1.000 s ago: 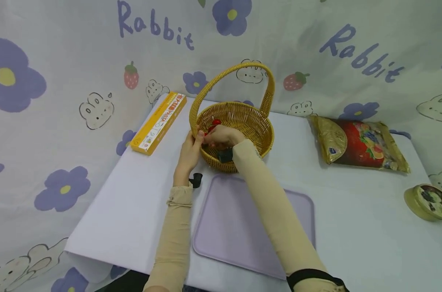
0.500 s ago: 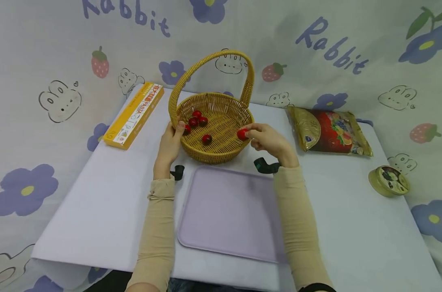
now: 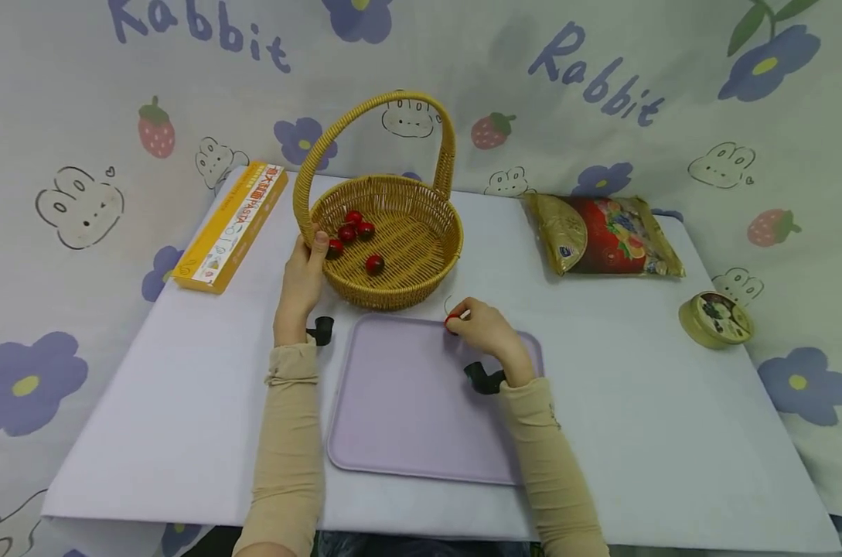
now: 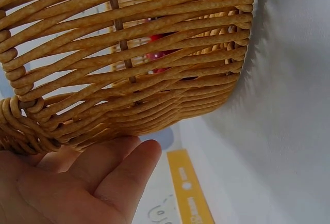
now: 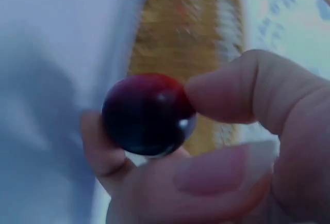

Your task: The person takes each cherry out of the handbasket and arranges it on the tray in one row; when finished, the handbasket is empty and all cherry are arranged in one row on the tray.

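Wicker basket (image 3: pixel 393 297) gripped at left rim by left hand (image 3: pixel 300 282); red cherry (image 5: pixel 144 118) pinched by right hand (image 3: pixel 488 331) over tray (image 3: pixel 407 410), far side.

You are, it seems, in a small arranged filming corner; whether it belongs to a home or a lab, I cannot tell. Your bench (image 3: pixel 671 433) is covered in white, the pale backdrop (image 3: pixel 448 62) behind it is printed with rabbits (image 3: pixel 83 207), flowers (image 3: pixel 799 382) and strawberries (image 3: pixel 156 128), and small black devices (image 3: pixel 486 381) sit at your wrists (image 3: pixel 520 365).
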The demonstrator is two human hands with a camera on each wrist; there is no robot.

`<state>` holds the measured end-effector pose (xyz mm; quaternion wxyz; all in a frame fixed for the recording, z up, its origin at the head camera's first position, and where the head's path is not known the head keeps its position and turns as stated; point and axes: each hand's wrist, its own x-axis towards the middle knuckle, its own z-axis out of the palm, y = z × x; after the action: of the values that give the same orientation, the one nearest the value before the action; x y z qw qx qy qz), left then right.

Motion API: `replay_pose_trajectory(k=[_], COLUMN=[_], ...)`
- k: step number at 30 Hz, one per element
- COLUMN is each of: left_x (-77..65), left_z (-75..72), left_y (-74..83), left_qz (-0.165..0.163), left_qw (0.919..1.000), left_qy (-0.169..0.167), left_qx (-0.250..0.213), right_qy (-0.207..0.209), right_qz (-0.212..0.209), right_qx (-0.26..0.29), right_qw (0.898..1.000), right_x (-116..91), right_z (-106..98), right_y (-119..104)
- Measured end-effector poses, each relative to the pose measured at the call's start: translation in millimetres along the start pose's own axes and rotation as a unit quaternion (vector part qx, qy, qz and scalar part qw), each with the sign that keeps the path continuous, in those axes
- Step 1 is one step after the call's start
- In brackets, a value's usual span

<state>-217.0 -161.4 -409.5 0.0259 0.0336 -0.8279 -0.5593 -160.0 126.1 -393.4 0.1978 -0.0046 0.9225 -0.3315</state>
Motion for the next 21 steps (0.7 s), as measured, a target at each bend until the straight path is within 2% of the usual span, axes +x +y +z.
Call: replay_pose_trajectory(k=[5,9,17,21], left_x=[0.1,-2.1,-2.9,-2.1], left_z=[-0.1,0.3,0.3,-0.2], left_y=[-1.3,-2.1,-1.5,-0.2], left_qz=[-0.001,-0.008,-0.002,0.004], left_qw=[0.9999,0.9998,1.0000,1.0000], left_qy=[0.005,0.006,0.006,0.005], left_qx=[-0.010,-0.016,-0.002,0.004], right_qy=[0.025,0.043,0.034,0.037], right_qz=[0.005,0.005,0.003,0.000], right_qx=[-0.067,-0.084,-0.026,-0.017], right_qw=[0.997,0.996,0.999,0.999], right_x=[2.3,3.8,5.9,6.6], right_z=[29.5,40.9,48.2,46.5], right_y=[-15.3,-23.8,-24.3,-22.3])
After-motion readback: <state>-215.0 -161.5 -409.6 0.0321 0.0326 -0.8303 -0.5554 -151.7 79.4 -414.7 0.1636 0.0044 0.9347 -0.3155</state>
